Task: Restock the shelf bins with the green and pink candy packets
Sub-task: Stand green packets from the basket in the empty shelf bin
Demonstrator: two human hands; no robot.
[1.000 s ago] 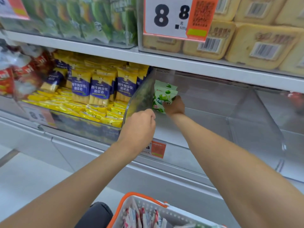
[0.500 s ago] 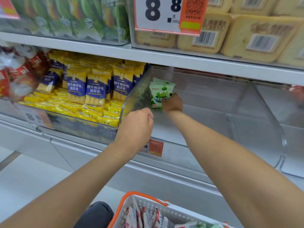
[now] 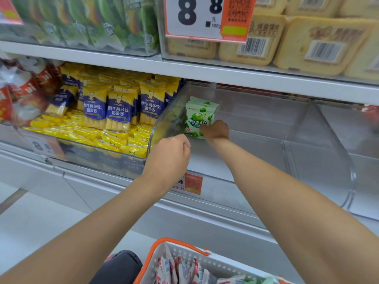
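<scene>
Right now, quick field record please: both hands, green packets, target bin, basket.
left hand: fingers curled at the clear bin's front-left corner; grip unclear
right hand: inside the bin, grips the green packets
green packets: small stack, upright, against the bin's left wall
clear bin: middle shelf, right of the yellow-and-blue packets
basket: below the arms, orange rim, pink packets inside

One left hand [image 3: 168,155], one right hand [image 3: 215,130], one green-packet stack [image 3: 196,118], one basket [image 3: 180,253].
</scene>
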